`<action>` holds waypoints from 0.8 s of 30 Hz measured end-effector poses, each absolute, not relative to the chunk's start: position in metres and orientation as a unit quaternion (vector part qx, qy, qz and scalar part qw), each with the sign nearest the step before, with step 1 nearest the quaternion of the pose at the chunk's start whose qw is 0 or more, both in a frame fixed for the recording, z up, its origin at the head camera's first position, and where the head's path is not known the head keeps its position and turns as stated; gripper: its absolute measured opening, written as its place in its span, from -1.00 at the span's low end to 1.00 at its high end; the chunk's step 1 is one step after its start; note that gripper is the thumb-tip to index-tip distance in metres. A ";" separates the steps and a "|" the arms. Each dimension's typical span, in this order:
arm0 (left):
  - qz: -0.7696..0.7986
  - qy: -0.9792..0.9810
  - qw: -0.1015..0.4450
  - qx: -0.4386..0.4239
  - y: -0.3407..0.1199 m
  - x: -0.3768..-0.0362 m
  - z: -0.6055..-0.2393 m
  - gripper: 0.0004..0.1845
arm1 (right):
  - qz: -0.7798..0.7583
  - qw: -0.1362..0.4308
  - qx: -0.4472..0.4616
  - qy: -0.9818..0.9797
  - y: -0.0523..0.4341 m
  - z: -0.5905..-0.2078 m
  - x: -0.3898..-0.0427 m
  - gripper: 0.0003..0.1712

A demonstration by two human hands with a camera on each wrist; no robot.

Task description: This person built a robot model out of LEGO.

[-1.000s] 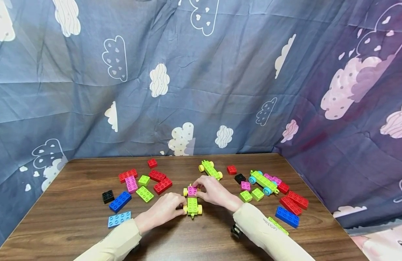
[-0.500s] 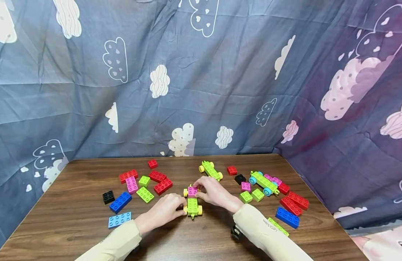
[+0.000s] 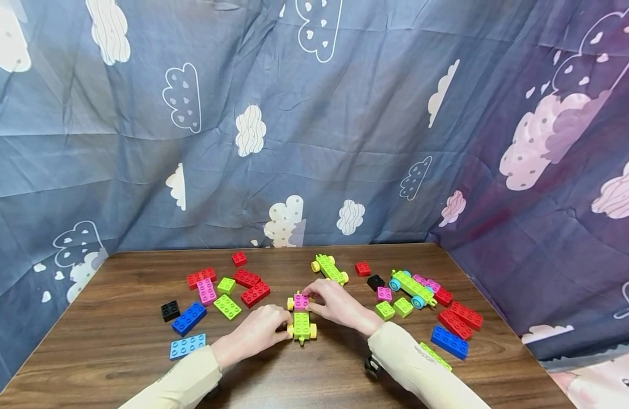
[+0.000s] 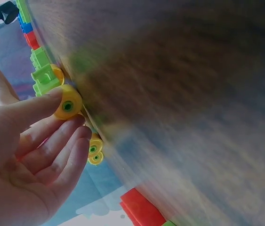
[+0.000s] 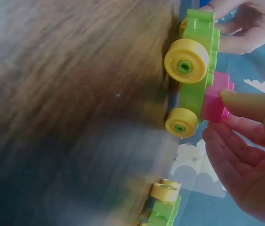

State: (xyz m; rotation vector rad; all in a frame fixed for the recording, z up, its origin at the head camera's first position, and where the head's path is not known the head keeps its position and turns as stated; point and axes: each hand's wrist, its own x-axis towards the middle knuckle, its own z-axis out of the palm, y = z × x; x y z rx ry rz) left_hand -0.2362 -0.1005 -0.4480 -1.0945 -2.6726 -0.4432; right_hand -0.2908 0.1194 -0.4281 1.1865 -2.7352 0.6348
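A lime-green toy car base (image 3: 301, 325) with yellow wheels stands lengthwise at mid-table, between both hands. On its far half sits a pink brick (image 3: 301, 301), square with studs on top. My right hand (image 3: 337, 305) pinches that brick between thumb and fingers; the right wrist view shows the thumb on the pink brick (image 5: 215, 98) and it sitting on the base. My left hand (image 3: 260, 328) steadies the near end of the base, its thumb and fingers gripping at a yellow wheel (image 4: 68, 102). The fingers partly hide the left-side wheels in the head view.
Left lie red, pink, lime, black and blue bricks, with a light blue brick (image 3: 188, 346) nearest. Behind the right hand stands another yellow-wheeled car base (image 3: 330, 268). A blue-wheeled car base (image 3: 411, 288) lies among bricks at right. A cloud-patterned curtain (image 3: 314, 142) hangs behind the table.
The head view has tipped up very slightly. Both hands, the car base and the pink brick show no visible movement on the table.
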 end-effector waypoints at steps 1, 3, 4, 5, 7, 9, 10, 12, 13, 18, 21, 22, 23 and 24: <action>-0.152 -0.909 0.110 -0.372 -0.100 -0.236 -0.448 -0.87 | 0.211 0.047 0.389 -0.896 0.120 -0.429 -0.291 -0.72; -0.151 -0.909 0.112 -0.373 -0.100 -0.236 -0.448 -0.87 | 0.215 0.052 0.391 -0.893 0.121 -0.431 -0.291 -0.73; -0.151 -0.908 0.114 -0.374 -0.100 -0.235 -0.449 -0.87 | 0.217 0.054 0.392 -0.892 0.121 -0.431 -0.291 -0.73; -0.150 -0.908 0.116 -0.374 -0.100 -0.235 -0.449 -0.87 | 0.219 0.057 0.392 -0.892 0.121 -0.432 -0.291 -0.74; -0.148 -0.909 0.116 -0.372 -0.100 -0.235 -0.448 -0.87 | 0.224 0.059 0.389 -0.891 0.121 -0.433 -0.291 -0.75; -0.146 -0.909 0.119 -0.373 -0.100 -0.235 -0.448 -0.87 | 0.231 0.061 0.383 -0.892 0.121 -0.433 -0.290 -0.75; -0.146 -0.909 0.118 -0.372 -0.100 -0.235 -0.448 -0.87 | 0.234 0.062 0.379 -0.893 0.121 -0.433 -0.290 -0.75; -0.147 -0.910 0.117 -0.371 -0.100 -0.235 -0.448 -0.87 | 0.238 0.065 0.373 -0.894 0.122 -0.433 -0.289 -0.75; -0.146 -0.909 0.118 -0.372 -0.100 -0.235 -0.448 -0.87 | 0.238 0.067 0.372 -0.895 0.121 -0.433 -0.289 -0.75; -0.144 -0.907 0.123 -0.376 -0.101 -0.236 -0.448 -0.86 | 0.239 0.076 0.373 -0.893 0.122 -0.433 -0.288 -0.76; -0.142 -0.906 0.128 -0.378 -0.102 -0.235 -0.448 -0.85 | 0.241 0.075 0.374 -0.892 0.122 -0.434 -0.288 -0.76; -0.141 -0.906 0.129 -0.379 -0.103 -0.235 -0.448 -0.84 | 0.242 0.075 0.374 -0.892 0.122 -0.434 -0.287 -0.76; -0.140 -0.906 0.129 -0.379 -0.104 -0.235 -0.447 -0.84 | 0.242 0.076 0.375 -0.892 0.122 -0.434 -0.288 -0.76; -0.141 -0.906 0.129 -0.379 -0.105 -0.235 -0.446 -0.83 | 0.242 0.076 0.375 -0.892 0.122 -0.434 -0.288 -0.76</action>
